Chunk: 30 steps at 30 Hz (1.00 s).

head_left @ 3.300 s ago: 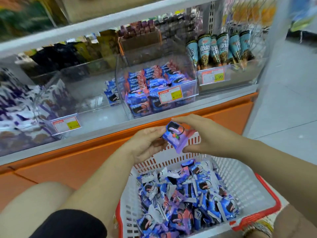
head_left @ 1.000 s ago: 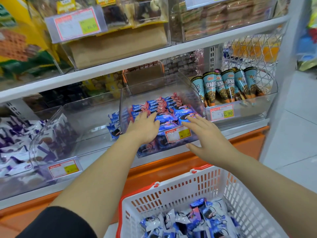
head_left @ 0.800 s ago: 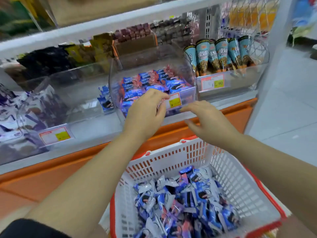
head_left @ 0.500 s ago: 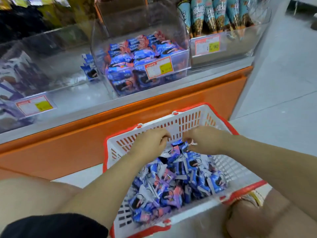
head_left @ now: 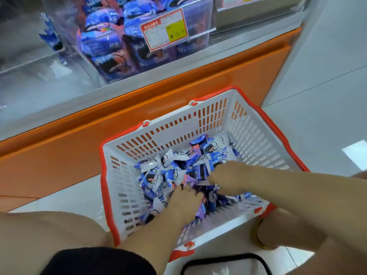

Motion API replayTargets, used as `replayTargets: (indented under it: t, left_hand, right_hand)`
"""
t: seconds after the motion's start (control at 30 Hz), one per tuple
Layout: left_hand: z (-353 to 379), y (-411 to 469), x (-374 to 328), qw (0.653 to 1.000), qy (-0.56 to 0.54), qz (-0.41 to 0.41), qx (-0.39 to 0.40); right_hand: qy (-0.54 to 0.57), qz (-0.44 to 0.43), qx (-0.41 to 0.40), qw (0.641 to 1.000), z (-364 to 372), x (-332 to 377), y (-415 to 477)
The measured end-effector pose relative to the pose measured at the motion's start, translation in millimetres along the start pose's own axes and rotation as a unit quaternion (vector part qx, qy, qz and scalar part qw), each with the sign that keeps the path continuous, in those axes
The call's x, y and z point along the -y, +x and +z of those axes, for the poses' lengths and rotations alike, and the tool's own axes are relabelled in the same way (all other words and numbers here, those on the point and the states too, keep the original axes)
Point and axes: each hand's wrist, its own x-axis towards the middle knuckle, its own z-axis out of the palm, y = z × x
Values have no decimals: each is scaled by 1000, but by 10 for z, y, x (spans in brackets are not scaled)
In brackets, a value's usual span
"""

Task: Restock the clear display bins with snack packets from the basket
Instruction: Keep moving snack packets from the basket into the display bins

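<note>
Inside the basket [head_left: 258,139], both hands sit among the packets [head_left: 151,175], the left hand [head_left: 186,201] near the basket's near wall and the right hand [head_left: 224,179] just beyond it, toward the middle. Their fingers are buried in the heap, so I cannot tell whether either grips a packet. Beyond the basket's far wall, above an orange panel [head_left: 79,155], a clear bin [head_left: 197,18] holds more such packets behind a price tag [head_left: 164,29].

A black sleeve [head_left: 99,261] ended well behind the left grip [head_left: 186,203], leaving the forearm [head_left: 155,233] bare. The arm [head_left: 288,191] behind the right grip [head_left: 224,179] was bare as well.
</note>
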Motion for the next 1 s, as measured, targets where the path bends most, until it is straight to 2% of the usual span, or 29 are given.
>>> replayTargets:
  t: [0.2, 0.33, 0.47, 0.6, 0.77, 0.87, 1.0]
  left_hand:
    - [181, 132, -104, 1000, 15, 9, -12]
    - [99, 128, -73, 998, -10, 12, -54]
    - [-316, 22, -3, 975, -196, -13, -99]
    - [-860, -195, 200, 903, -406, -29, -135]
    - [-1576, -618, 532, 865, -468, -18, -178]
    - [-1945, -858, 680, 838, -488, -24, -242]
    - [-2383, -1135, 887, 809, -499, -24, -311]
  right_hand:
    - [5, 20, 23, 1000, 3, -80, -66]
    - [19, 23, 34, 999, -47, -73, -124]
    - [99, 33, -8, 995, -239, -93, -173]
    - [189, 51, -42, 980, -539, -193, -287]
    - [356, 15, -83, 931, -1036, -281, -723]
    - [456, -34, -163, 874, -1277, -218, -1011]
    - [504, -58, -295, 809, -1601, -4, -1307]
